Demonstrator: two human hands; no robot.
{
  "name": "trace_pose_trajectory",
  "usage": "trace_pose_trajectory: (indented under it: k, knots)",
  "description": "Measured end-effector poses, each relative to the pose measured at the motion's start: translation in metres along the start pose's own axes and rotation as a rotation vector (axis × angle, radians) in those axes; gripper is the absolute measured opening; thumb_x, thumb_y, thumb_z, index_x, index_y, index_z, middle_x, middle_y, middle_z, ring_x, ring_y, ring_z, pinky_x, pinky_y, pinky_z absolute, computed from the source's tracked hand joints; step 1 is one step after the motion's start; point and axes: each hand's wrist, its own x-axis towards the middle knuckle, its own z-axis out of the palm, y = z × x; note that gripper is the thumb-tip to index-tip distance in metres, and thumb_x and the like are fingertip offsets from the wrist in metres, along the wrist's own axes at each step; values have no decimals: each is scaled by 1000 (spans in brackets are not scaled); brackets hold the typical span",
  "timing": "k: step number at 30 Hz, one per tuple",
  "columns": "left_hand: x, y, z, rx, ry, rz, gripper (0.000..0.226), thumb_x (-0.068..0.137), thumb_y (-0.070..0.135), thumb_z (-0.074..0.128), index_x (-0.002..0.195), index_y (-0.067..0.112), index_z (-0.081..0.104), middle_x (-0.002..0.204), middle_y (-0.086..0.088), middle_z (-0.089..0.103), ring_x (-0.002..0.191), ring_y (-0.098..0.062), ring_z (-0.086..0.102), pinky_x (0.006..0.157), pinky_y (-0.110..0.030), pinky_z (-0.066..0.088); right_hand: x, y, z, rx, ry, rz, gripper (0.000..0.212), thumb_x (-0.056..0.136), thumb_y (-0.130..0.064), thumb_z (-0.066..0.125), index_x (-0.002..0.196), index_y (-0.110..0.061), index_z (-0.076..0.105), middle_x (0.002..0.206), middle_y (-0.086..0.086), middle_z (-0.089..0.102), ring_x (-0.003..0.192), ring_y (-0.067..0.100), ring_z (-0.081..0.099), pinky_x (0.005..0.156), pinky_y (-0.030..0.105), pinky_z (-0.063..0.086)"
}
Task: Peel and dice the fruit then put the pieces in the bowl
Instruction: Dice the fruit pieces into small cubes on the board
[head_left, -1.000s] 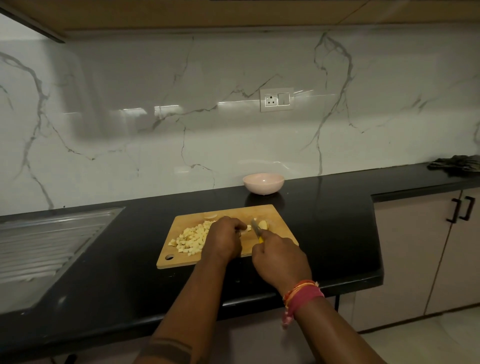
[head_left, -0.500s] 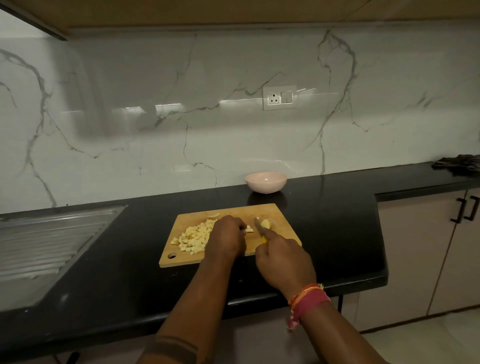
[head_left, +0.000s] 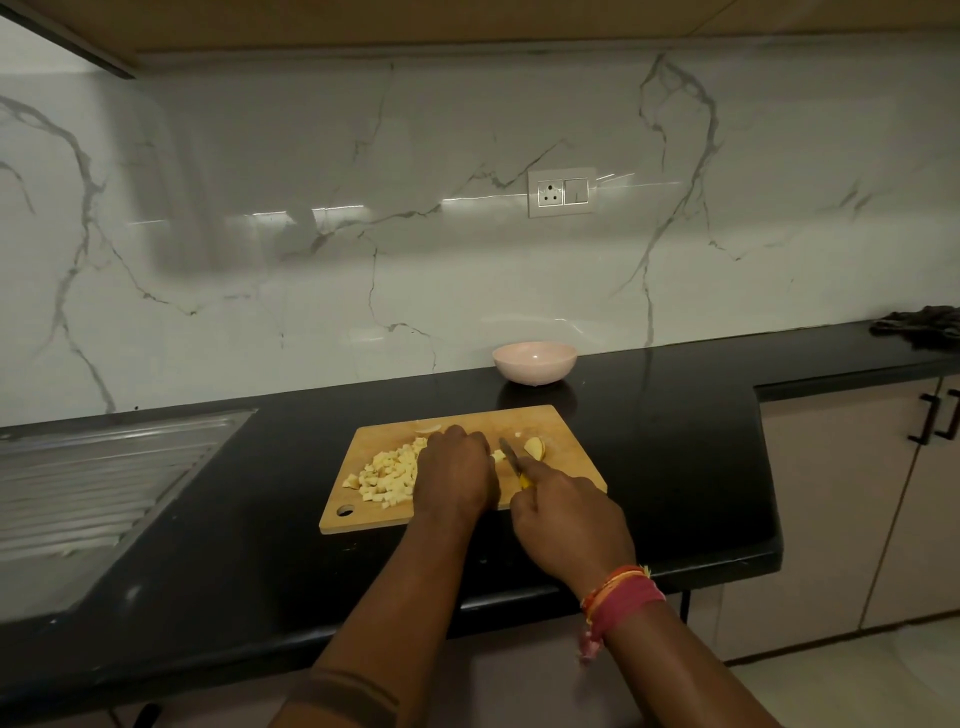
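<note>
- The marble wall (head_left: 311, 234) runs behind everything, grey veins across white, with a socket plate (head_left: 562, 192) set into it above the bowl
- The black counter (head_left: 234, 519) spans the view; a steel draining board (head_left: 88, 483) is sunk into its left part and a dark cloth (head_left: 922, 326) lies at its far right end
- Cabinet doors (head_left: 841, 499) with black handles stand below the counter's right part
- The wooden cutting board (head_left: 571, 431) lies on the counter near its front edge, a hanging hole at its near left corner
- The left hand (head_left: 454, 470) rests knuckles-up on the middle of the board, fingers curled down and pressed together over a fruit piece; the fingertips are hidden, so I cannot tell how they hold it
- The right hand (head_left: 569, 519), red and orange threads at the wrist, grips the knife (head_left: 514, 460) by its yellow handle, blade pointing away, just right of the left hand
- The pink bowl (head_left: 535, 362) stands beyond the board, close to the wall
- The diced fruit (head_left: 387, 475) is heaped on the board's left half
- 1 uncut fruit chunk (head_left: 535, 447) lies just right of the blade
</note>
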Motion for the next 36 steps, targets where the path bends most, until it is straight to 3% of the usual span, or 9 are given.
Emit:
trace_pose_trajectory:
  k: [5,9,14,24,29,36]
  knots:
    - [-3,-1,-2,60,-1,-9,25,94,28,59,115,21,70,113,-5,64,104,-25,57,86,-38,50,8,3,0,19,-53,15,49,98,-36,40,145,-44,47,84,-7,61,70,9,55,61,28,47]
    - [-3,-2,-2,23,7,-11,25,94,29,61,117,24,71,117,-3,65,107,-25,56,90,-39,48,13,6,2,27,-25,95,54,98,-35,37,152,-42,38,97,-2,67,78,14,56,66,31,45]
    - [0,-6,-1,-58,-9,-20,24,93,26,65,116,25,73,113,1,68,104,-22,58,90,-38,52,3,4,2,24,-5,-3,54,98,-35,39,150,-50,36,73,-10,56,66,7,54,54,28,43]
    - [-3,-4,-5,-25,-19,-69,25,92,24,60,114,26,70,113,-1,66,106,-24,55,94,-42,46,9,5,3,-13,-43,-20,48,98,-38,40,145,-44,46,83,-9,60,70,8,56,57,26,43]
    - [-4,-4,-6,-33,-34,-46,30,92,24,61,121,27,70,119,0,64,112,-25,53,96,-42,43,12,5,4,-14,-31,54,55,98,-36,38,151,-49,33,91,-4,65,74,12,57,62,30,47]
    - [-3,-6,-7,-71,-59,-72,28,99,26,59,123,28,71,123,-2,65,117,-26,52,100,-42,43,3,4,2,-21,-4,5,52,98,-38,39,149,-46,40,79,-8,62,68,7,56,58,28,47]
